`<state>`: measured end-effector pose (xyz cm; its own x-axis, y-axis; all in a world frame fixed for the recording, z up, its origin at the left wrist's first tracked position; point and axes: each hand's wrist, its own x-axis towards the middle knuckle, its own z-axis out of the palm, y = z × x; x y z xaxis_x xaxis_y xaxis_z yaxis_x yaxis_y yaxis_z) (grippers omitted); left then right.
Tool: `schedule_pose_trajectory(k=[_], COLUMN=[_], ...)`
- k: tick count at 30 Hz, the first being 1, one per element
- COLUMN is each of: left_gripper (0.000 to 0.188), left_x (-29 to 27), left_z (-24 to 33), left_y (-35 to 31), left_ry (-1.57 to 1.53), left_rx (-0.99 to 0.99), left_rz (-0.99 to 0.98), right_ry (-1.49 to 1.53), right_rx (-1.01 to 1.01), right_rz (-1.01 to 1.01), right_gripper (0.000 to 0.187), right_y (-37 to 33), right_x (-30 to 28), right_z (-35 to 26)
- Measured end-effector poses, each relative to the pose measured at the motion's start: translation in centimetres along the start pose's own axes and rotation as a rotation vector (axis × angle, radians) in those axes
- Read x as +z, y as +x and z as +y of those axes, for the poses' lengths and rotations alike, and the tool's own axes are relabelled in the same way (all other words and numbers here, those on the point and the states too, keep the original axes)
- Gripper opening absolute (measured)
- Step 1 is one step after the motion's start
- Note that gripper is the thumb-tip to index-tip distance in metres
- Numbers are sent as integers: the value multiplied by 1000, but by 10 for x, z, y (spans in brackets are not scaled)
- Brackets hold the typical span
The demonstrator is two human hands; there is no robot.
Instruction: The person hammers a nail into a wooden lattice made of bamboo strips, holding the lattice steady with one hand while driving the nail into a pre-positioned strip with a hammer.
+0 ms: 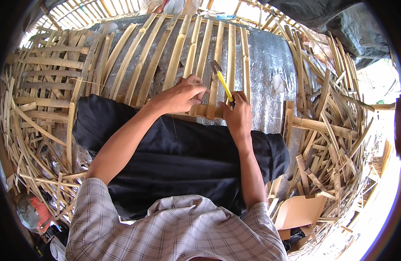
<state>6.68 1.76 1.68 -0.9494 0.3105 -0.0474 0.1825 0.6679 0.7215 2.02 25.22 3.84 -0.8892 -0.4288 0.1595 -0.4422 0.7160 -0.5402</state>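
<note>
- Far left, lower edge: a red-and-grey fabric item (40, 213) lies beside loose bamboo strips; its exact kind is unclear.
- Left: a woven bamboo lattice (57, 63) consists of flat horizontal strips interlaced with upright ones.
- Left of centre to centre, foreground: a black cloth (178, 167) covers the lap and extends to both sides, below the hands. The person wears a checked short-sleeved shirt (174, 230).
- Centre, beyond the cloth: split-bamboo slats (178, 48) lie side by side with gaps between them, their lengths running away from the person.
- Centre: the left hand (183, 95) is positioned at the near ends of the slats, with its fingers curled. Whether it grips a strip cannot be told.
- Between the hands: a bamboo crosspiece (202, 110) runs sideways at the near ends of the slats.
- Right of centre: a yellow-handled hand tool (225, 86) is tilted over the slats, its dark, flat head pointing away from the person and slightly left.
- Directly right: the right hand (239, 113) grips the near, black end of the tool handle.
- Right of the slats: a silver-grey sheet (270, 56) shows its uncovered portion; it also extends beneath the slats.
- Right, lower: an open cardboard box (299, 212) sits near the shirt sleeve.
- Far right: cut bamboo pieces (326, 167) form a tangled pile. Black plastic sheeting (361, 32) hangs above.
</note>
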Motion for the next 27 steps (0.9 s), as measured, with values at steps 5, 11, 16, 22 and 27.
schedule_pose_trajectory(k=[5, 11, 16, 22, 27], left_gripper=[25, 17, 20, 14, 15], left_x=[4, -2, -13, -22, -19], left_z=[0, -7, -2, -16, -5], left_y=[1, 4, 3, 1, -1], left_ry=[-66, -66, -85, -126, -149], left_rx=[-23, 17, 0, -70, -207], left_rz=[2, 43, 144, 100, 105], right_ry=[80, 42, 95, 189, 184], right_rx=[53, 20, 16, 3, -7], right_rz=[-73, -101, -64, -114, -155], right_gripper=[33, 36, 31, 32, 39], right_y=[-2, -2, -1, -7, -12], right_x=[10, 14, 15, 21, 33], right_z=[-10, -9, -7, -28, -27])
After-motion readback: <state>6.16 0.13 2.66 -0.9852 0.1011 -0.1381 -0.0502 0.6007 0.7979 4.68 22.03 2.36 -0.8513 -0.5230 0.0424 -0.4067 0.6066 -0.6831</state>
